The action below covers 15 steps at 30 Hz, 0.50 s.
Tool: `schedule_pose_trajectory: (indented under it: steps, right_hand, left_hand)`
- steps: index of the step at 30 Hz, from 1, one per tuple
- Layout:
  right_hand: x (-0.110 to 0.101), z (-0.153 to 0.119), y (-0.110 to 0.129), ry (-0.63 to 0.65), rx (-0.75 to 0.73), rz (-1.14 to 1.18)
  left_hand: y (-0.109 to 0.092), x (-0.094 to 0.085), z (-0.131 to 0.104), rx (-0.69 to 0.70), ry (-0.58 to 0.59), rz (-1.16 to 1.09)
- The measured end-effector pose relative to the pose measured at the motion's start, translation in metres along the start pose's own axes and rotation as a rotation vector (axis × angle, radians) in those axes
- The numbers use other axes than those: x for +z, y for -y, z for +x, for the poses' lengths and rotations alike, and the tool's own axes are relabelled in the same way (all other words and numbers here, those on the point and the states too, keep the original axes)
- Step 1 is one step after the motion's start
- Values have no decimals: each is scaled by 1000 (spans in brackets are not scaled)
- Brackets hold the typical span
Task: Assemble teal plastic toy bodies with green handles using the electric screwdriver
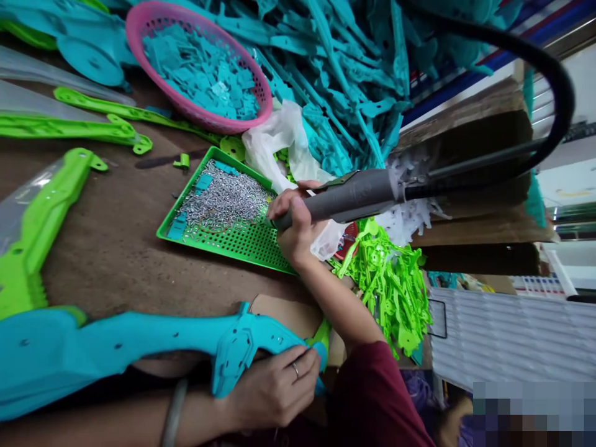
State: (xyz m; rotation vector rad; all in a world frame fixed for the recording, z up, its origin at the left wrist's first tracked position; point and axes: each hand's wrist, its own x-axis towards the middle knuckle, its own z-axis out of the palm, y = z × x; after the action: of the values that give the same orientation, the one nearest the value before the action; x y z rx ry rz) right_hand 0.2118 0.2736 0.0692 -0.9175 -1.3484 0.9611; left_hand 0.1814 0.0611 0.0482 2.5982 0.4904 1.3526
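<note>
Closed around the lower end of a grey handheld tool (358,191), the right grip (294,217) is held above the near edge of a green tray (242,244), with the thumb pressed along the tool's side. A maroon sleeve (377,397) is seen on that arm, and a black cable (554,81) is looped beyond the tool's far end. The left grip (279,385) is clamped on the narrower end of a long blue part (177,338), which is stretched across the foreground to the left edge of the view. A ring (295,370) is worn on the left hand, and a bangle (175,413) on its wrist.

Small silvery screws (233,192) are heaped in the tray, with a few flat blue pieces along its left side. Behind it on the brown bench (121,236), a pink basket (200,118) is filled with small blue pieces (209,81). Between the basket and the tool, a whitish plastic bag (300,133) is seen. Bright green parts (393,292) are piled to the right of the tray, and larger blue parts (344,81) are stacked at the back.
</note>
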Motion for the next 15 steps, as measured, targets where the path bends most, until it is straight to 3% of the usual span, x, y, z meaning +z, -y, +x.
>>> schedule_pose_trajectory:
  steps: [6, 10, 13, 15]
  right_hand:
    - [5, 5, 4, -43, 37, 5]
    - [-3, -17, 58, -103, -26, 2]
    - [-19, -61, 107, 13, -8, 46]
    - [-28, -93, 126, 103, 47, 42]
  left_hand:
    - [4, 7, -5, 95, -126, -67]
    - [4, 9, -9, 100, -169, -68]
    - [-1, 9, -13, 59, -157, -89]
    - [-5, 10, -15, 5, -171, -137]
